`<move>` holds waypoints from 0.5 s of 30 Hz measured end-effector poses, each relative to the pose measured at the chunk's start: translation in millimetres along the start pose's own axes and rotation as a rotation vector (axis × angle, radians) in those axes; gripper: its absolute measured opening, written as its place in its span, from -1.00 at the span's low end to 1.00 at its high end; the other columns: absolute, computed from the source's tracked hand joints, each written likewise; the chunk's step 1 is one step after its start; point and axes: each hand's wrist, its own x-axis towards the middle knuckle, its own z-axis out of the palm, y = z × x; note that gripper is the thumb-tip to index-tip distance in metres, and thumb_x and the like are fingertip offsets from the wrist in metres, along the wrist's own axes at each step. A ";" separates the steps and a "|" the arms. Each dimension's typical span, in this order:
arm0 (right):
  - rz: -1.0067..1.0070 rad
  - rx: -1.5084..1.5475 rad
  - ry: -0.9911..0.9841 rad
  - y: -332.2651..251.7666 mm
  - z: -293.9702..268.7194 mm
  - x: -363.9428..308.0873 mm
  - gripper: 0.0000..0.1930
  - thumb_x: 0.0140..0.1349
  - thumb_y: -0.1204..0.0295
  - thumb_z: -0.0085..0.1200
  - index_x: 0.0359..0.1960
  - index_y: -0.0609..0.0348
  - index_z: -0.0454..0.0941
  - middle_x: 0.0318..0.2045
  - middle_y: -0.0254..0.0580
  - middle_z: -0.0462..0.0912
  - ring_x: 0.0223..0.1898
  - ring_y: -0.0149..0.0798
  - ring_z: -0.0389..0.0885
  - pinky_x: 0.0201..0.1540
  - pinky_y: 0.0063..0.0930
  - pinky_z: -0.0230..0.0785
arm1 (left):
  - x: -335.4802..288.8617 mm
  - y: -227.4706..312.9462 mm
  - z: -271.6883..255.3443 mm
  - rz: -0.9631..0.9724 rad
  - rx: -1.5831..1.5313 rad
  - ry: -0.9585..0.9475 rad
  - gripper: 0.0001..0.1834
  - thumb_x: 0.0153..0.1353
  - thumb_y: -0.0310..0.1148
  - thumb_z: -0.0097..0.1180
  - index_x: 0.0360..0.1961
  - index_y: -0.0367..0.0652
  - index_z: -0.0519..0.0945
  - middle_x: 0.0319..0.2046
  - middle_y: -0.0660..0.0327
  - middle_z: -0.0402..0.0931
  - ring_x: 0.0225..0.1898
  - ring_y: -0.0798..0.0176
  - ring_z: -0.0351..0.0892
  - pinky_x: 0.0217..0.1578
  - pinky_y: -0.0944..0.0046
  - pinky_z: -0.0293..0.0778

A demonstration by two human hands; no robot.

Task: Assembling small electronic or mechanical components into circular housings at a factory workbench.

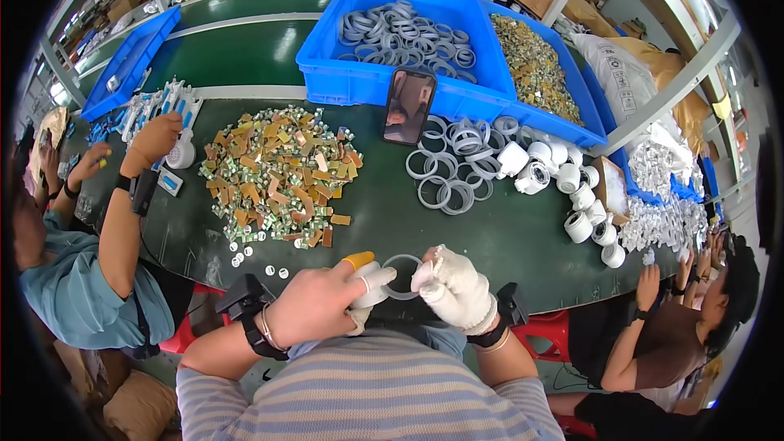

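Left hand (pixel 317 300) — white housing (pixel 369 296); right hand (pixel 459 290) (gloved) — grey ring (pixel 401 256).

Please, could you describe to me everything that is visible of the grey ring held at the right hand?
The grey ring is a thin, round band, pale and slightly shiny, apparently plastic or rubber. Its middle is open, and the dark green table shows through. It looks whole, its opening facing roughly the camera. The gloved right hand grips its right side. At its left are the left hand and a white round part; whether these touch it is unclear.
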 end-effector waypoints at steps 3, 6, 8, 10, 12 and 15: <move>0.071 0.237 -0.083 13.2 -1.0 -5.2 -0.57 0.54 0.06 0.02 -0.28 0.18 0.67 -0.35 -0.21 0.62 -0.31 -0.15 0.58 -0.18 -0.30 0.41 | -0.5 -1.5 -3.6 0.053 0.008 -0.060 -0.13 -0.09 -0.29 0.45 0.37 0.18 0.50 -0.07 0.05 0.58 -0.36 -0.02 0.71 -0.35 0.06 0.67; 0.080 0.166 0.199 2.6 4.3 3.4 -0.55 0.57 0.08 -0.03 -0.11 0.25 0.72 -0.25 -0.15 0.67 -0.28 -0.19 0.59 -0.10 -0.34 0.43 | -0.7 -3.0 -7.2 -0.029 -0.012 -0.073 -0.25 -0.03 -0.26 0.44 0.29 0.21 0.57 -0.15 0.09 0.60 -0.42 -0.05 0.69 -0.36 0.02 0.70; 0.167 -0.080 0.259 -6.6 -6.8 1.0 -0.62 0.46 0.16 0.13 0.02 0.23 0.72 -0.16 -0.06 0.69 -0.24 -0.16 0.62 -0.03 -0.32 0.49 | -0.6 -4.9 -7.3 -0.060 -0.011 -0.007 -0.24 -0.06 -0.28 0.44 0.28 0.16 0.57 -0.12 0.07 0.61 -0.41 -0.07 0.69 -0.34 0.02 0.69; 0.117 -0.258 0.231 -18.2 -10.0 2.8 -0.70 0.31 0.25 0.28 -0.03 0.16 0.72 -0.11 -0.04 0.71 -0.23 -0.11 0.65 -0.04 -0.29 0.52 | -1.5 -6.8 -5.5 -0.087 -0.010 0.049 -0.23 -0.08 -0.30 0.43 0.28 0.11 0.57 -0.09 0.04 0.61 -0.40 -0.08 0.69 -0.33 0.01 0.69; -0.009 -0.386 0.125 -30.6 -6.1 10.2 -0.69 0.14 0.32 0.44 -0.10 0.04 0.70 -0.05 -0.10 0.74 -0.22 -0.05 0.67 -0.10 -0.23 0.53 | -2.7 -7.8 -0.5 -0.096 0.005 0.071 -0.21 -0.11 -0.32 0.43 0.28 0.04 0.56 -0.02 -0.01 0.61 -0.37 -0.10 0.71 -0.31 0.01 0.69; -0.023 -0.599 0.016 -39.5 13.6 16.5 -0.68 0.11 0.34 0.46 -0.09 -0.07 0.69 -0.06 -0.23 0.73 -0.24 -0.05 0.66 -0.10 -0.20 0.52 | 3.0 -4.0 3.4 -0.111 -0.047 0.005 -0.20 -0.13 -0.32 0.42 0.28 0.01 0.55 -0.01 -0.02 0.61 -0.32 -0.11 0.72 -0.31 0.00 0.69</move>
